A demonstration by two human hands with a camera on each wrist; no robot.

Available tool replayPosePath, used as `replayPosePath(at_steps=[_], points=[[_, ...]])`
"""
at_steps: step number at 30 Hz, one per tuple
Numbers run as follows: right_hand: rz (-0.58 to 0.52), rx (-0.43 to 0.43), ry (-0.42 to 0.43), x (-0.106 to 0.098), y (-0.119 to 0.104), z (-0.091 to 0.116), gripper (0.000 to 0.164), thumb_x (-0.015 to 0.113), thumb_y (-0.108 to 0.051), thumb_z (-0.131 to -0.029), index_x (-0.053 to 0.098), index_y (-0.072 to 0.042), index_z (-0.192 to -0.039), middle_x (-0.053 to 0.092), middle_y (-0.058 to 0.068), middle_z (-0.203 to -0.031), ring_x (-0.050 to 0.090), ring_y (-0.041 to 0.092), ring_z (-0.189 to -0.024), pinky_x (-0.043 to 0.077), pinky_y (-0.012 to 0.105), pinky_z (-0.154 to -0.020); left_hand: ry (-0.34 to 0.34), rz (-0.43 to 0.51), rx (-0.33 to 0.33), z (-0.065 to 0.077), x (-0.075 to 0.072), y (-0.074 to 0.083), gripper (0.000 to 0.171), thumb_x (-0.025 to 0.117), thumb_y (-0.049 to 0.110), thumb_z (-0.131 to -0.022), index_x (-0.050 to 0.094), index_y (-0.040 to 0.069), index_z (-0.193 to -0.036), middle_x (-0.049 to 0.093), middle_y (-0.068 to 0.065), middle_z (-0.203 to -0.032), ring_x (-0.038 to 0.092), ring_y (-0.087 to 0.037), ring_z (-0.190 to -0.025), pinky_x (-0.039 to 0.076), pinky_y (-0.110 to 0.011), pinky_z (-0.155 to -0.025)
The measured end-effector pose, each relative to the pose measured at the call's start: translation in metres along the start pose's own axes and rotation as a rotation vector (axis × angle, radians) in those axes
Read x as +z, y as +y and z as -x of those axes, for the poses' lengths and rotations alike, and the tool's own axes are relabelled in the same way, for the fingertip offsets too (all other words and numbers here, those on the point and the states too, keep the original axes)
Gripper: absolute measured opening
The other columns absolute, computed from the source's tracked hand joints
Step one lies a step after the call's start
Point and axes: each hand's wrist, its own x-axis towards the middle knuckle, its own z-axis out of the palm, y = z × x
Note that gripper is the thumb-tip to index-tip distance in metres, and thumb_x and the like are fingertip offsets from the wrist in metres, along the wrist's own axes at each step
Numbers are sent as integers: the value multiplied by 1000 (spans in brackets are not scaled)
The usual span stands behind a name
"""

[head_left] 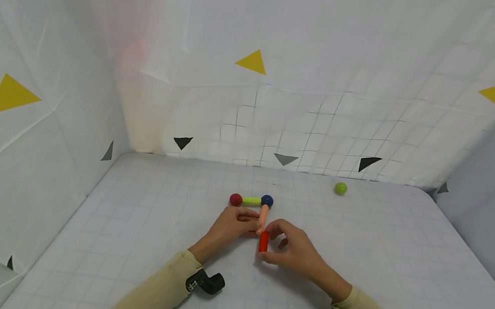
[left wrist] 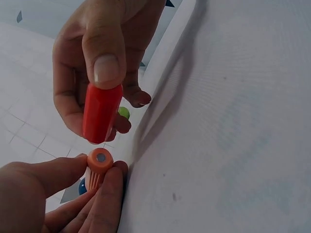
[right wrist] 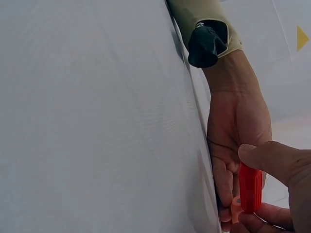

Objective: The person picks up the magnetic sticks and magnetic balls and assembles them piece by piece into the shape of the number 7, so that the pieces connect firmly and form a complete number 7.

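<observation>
My left hand (head_left: 236,225) pinches an orange rod (head_left: 263,216) between thumb and fingers. Its near end, with a round grey metal disc, faces the left wrist camera. The rod's far end meets a dark blue ball (head_left: 267,200). From that ball a yellow-green rod (head_left: 251,201) runs left to a dark red ball (head_left: 235,199). My right hand (head_left: 294,247) holds a short red rod (left wrist: 101,114) lengthwise, thumb on its near end and fingers at the other. The red rod's far end sits right by the orange rod's near end.
A lime green ball (head_left: 341,188) lies at the back right of the white gridded table (head_left: 158,180). White walls with yellow and black triangles stand behind and to both sides. Each sleeve carries a dark wrist camera (head_left: 211,282).
</observation>
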Motion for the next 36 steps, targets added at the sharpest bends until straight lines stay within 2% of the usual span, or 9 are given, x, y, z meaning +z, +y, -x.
replayPosePath(at_steps=[6, 13, 20, 28, 36], points=[[-7, -1, 0, 4, 0, -1, 48, 91, -22, -82, 64, -12, -121, 65, -8, -109, 60, 23, -101, 58, 35, -81, 7, -32, 6, 0, 0, 0, 30, 79, 13, -95, 73, -2, -121, 76, -10, -107, 73, -20, -94, 60, -32, -82], [-5, -26, 8, 8, 0, -1, 47, 90, -22, -83, 64, -11, -121, 65, -5, -109, 60, 25, -100, 57, 36, -79, -10, 11, 19, 1, 0, 1, 31, 77, 11, -96, 72, -5, -122, 76, -12, -107, 73, -22, -94, 60, -34, -83], [6, -25, 18, 10, -1, -1, 47, 91, -21, -83, 64, -12, -120, 64, -5, -107, 60, 24, -99, 57, 35, -78, -10, 14, 26, 2, 0, 1, 30, 76, 8, -95, 71, -6, -122, 75, -13, -107, 74, -23, -94, 60, -34, -82], [-13, -32, 7, 9, -2, -1, 48, 90, -22, -84, 64, -10, -121, 65, -4, -109, 61, 26, -100, 57, 37, -79, 7, -23, 31, 0, 1, -1, 30, 77, 9, -95, 72, -5, -121, 76, -12, -105, 74, -22, -91, 60, -34, -82], [-42, -65, 21, 7, -3, 0, 48, 88, -14, -84, 62, -8, -124, 66, -3, -112, 64, 27, -100, 59, 39, -79, -5, -8, 36, 0, 0, 0, 31, 77, 10, -95, 72, -6, -121, 76, -13, -106, 74, -22, -91, 60, -34, -82]])
